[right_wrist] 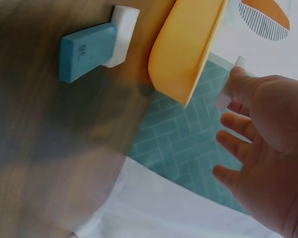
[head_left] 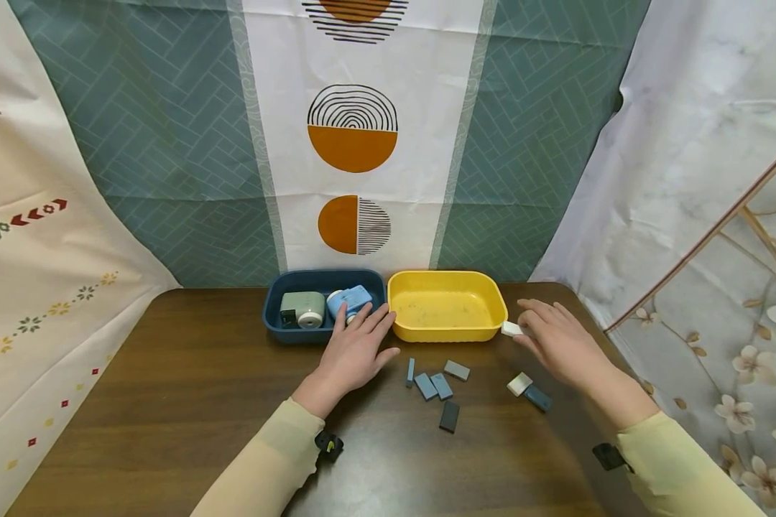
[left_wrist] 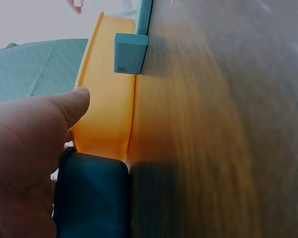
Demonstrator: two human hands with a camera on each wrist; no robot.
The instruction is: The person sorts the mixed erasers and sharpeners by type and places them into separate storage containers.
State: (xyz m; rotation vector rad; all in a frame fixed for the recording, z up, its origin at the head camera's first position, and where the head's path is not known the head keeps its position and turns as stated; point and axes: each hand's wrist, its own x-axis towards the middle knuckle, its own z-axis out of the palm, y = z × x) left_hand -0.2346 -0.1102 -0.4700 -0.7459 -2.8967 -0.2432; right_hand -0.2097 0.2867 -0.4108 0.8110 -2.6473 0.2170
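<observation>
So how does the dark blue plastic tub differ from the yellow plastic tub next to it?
The dark blue plastic tub holds two small gadgets, a pale green one and a light blue one; the yellow plastic tub holds nothing I can see. The left hand rests against the blue tub's front rim, while the right hand holds a small white block beside the yellow tub's right end. Both are shallow, rounded rectangles standing side by side on the brown wooden table.

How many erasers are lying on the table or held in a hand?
7: four grey-blue ones in front of the yellow tray, a white and a dark one farther right, one white in the right hand.
</observation>
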